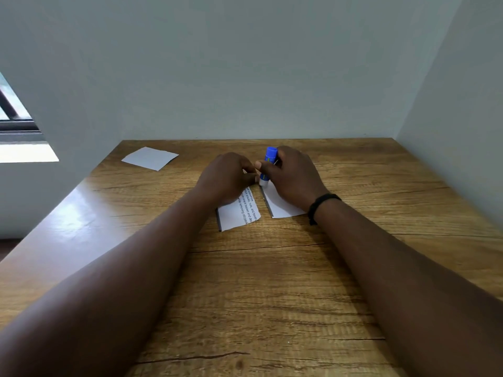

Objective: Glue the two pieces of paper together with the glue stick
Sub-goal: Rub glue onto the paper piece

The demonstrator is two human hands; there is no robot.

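Observation:
Two white paper pieces lie side by side on the wooden table. The left piece (239, 214) carries printed text along its right edge, and my left hand (227, 176) rests on its far part. The right piece (280, 204) is blank, partly hidden under my right hand (292, 175). That hand grips a blue glue stick (268, 165), held nearly upright with its white tip down on the blank piece's far left edge. Whether my left fingers pinch the paper is hidden.
A third white paper piece (150, 158) lies at the far left of the table (272, 281). Pale walls close in behind and on the right. The table's left edge drops off near a window (16, 123). A black band circles my right wrist.

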